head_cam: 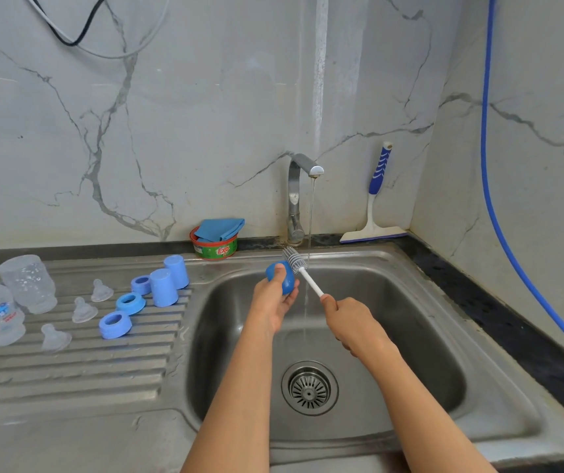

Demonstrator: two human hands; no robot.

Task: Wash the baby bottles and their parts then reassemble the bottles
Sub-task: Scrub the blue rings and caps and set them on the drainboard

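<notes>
Above the back of the stainless steel sink basin, the left hand curls its fingers and thumb round a rounded blue plastic bottle cap. The right hand is closed in a fist round the lower end of a white-handled bottle brush with grey bristles, whose head lies against the cap's upper right edge. A thin stream of water falls into the basin from the chrome tap at its back rim, just right of the brush. On the ridged steel drainboard left of the basin stand two more blue caps, three blue screw rings, three clear silicone teats and two clear plastic bottles turned mouth down. Behind the basin's back left corner sits a green tub topped with a folded blue cloth. Behind its back right corner a blue-and-white squeegee leans on the wall.
</notes>
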